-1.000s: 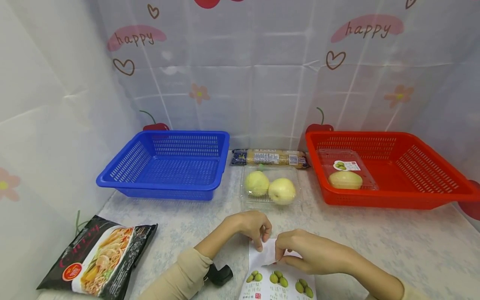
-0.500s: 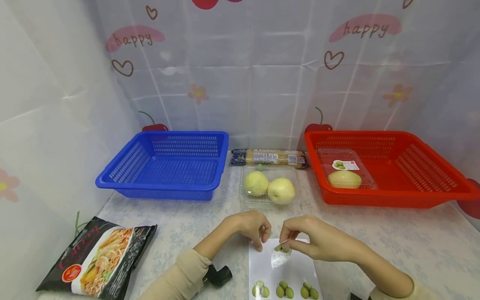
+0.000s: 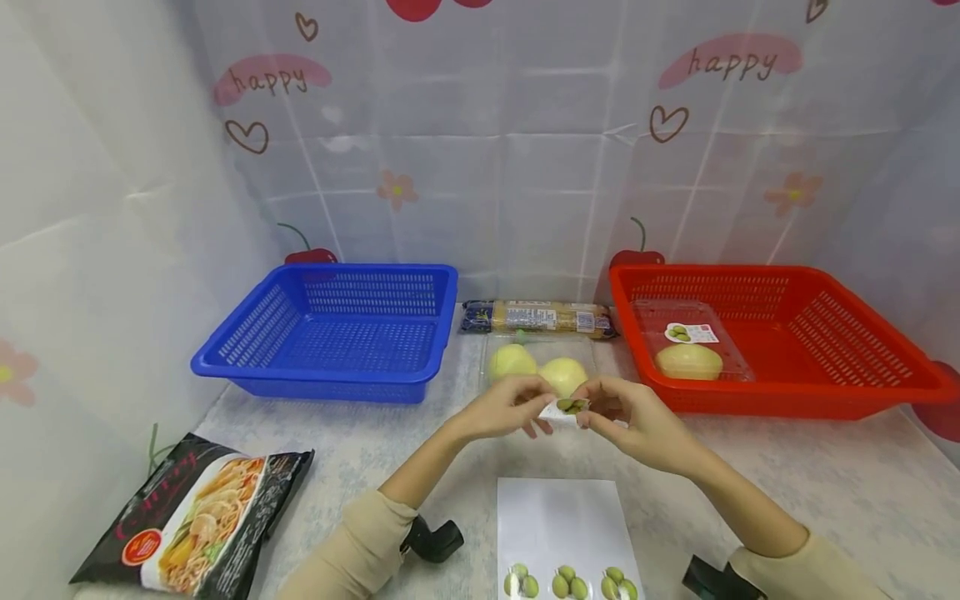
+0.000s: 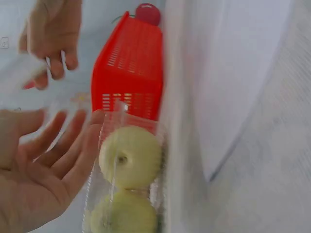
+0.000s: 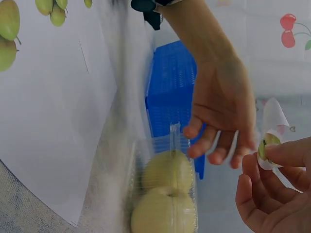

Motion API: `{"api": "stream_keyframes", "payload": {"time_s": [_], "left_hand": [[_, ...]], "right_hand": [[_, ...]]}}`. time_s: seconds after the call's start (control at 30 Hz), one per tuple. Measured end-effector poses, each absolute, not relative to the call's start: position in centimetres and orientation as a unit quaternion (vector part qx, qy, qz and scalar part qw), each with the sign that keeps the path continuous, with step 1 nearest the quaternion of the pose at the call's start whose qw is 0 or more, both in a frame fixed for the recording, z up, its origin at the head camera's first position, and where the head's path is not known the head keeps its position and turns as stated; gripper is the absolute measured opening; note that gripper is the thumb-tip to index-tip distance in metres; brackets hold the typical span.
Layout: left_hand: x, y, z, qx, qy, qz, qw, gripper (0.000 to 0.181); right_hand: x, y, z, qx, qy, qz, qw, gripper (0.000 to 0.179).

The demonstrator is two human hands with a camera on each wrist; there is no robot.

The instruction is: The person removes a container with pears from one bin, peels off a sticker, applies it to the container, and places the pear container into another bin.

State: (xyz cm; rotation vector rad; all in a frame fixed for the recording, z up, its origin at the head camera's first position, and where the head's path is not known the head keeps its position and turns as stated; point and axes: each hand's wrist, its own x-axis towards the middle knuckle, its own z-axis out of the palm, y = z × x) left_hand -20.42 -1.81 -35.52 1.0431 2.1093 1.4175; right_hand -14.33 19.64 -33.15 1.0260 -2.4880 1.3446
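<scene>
Between thumb and fingers, my right hand (image 3: pixel 630 425) pinches a small white sticker (image 3: pixel 572 407) printed with green fruit. In the right wrist view the sticker (image 5: pixel 275 120) bends upward from the fingertips. My left hand (image 3: pixel 506 408) is beside it, its fingers loosely extended in the left wrist view and holding nothing visible; whether its thumb touches the sticker I cannot tell. Just behind both hands sits a clear plastic box (image 4: pixel 110 145) with two pale yellow-green round fruits (image 4: pixel 130 156). Below the hands lies a white sticker sheet (image 3: pixel 558 521) with a row of printed fruit at its near end.
At the back left stands a blue basket (image 3: pixel 322 390). The red basket (image 3: pixel 795 400) at right holds a clear box with one fruit and a similar sticker. A long yellow packet (image 3: pixel 536 317) lies behind the fruit box. A black noodle bag (image 3: pixel 198 521) is at front left.
My right hand has peeled the sticker off the sheet and carried it up toward the fruit box. My left hand has let go of the sheet's edge and moved up beside it.
</scene>
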Motion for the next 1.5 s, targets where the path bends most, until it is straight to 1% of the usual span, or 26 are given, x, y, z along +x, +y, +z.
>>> {"api": "stream_keyframes", "payload": {"time_s": [0.07, 0.13, 0.37, 0.53, 0.63, 0.87, 1.0, 1.07, 1.2, 1.27, 1.4, 1.5], "left_hand": [[-20.5, -1.6, -35.0, 0.346, 0.730, 0.564, 0.169, 0.031], [-20.7, -1.4, -34.6, 0.327, 0.726, 0.588, 0.143, 0.035], [-21.0, -0.8, -33.7, 0.271, 0.760, 0.589, 0.054, 0.032], [-21.3, -0.4, -33.3, 0.241, 0.786, 0.569, -0.023, 0.030], [-21.5, -0.2, -33.1, 0.243, 0.787, 0.565, -0.049, 0.030], [-21.7, -0.1, -33.0, 0.251, 0.814, 0.520, -0.061, 0.019], [-21.8, -0.1, -33.2, 0.241, 0.826, 0.504, -0.075, 0.025], [-22.0, -0.1, -33.4, 0.238, 0.824, 0.506, -0.089, 0.024], [-22.4, 0.0, -33.7, 0.228, 0.811, 0.524, -0.125, 0.011], [-22.6, 0.1, -33.8, 0.219, 0.802, 0.539, -0.134, 0.006], [-22.8, 0.1, -34.0, 0.202, 0.794, 0.558, -0.134, 0.004], [-22.9, 0.1, -34.1, 0.196, 0.795, 0.561, -0.122, 0.010]], "right_hand": [[-14.8, 19.7, -33.3, 0.310, -0.834, 0.449, 0.077, 0.018], [-15.2, 19.6, -33.6, 0.284, -0.840, 0.454, 0.088, 0.021], [-16.7, 19.2, -33.9, 0.221, -0.855, 0.453, 0.126, 0.028], [-17.6, 18.7, -33.9, 0.216, -0.854, 0.451, 0.144, 0.027], [-18.0, 18.5, -34.1, 0.218, -0.851, 0.451, 0.155, 0.027], [-18.8, 18.1, -34.4, 0.195, -0.845, 0.465, 0.181, 0.022], [-19.3, 18.2, -34.5, 0.176, -0.839, 0.475, 0.198, 0.017], [-19.6, 18.3, -34.5, 0.168, -0.835, 0.484, 0.200, 0.016], [-20.0, 18.3, -34.5, 0.150, -0.826, 0.509, 0.189, 0.015], [-20.1, 18.2, -34.4, 0.143, -0.821, 0.520, 0.184, 0.016], [-20.2, 18.0, -34.4, 0.138, -0.814, 0.534, 0.181, 0.018], [-20.4, 17.8, -34.4, 0.135, -0.813, 0.536, 0.184, 0.018]]}}
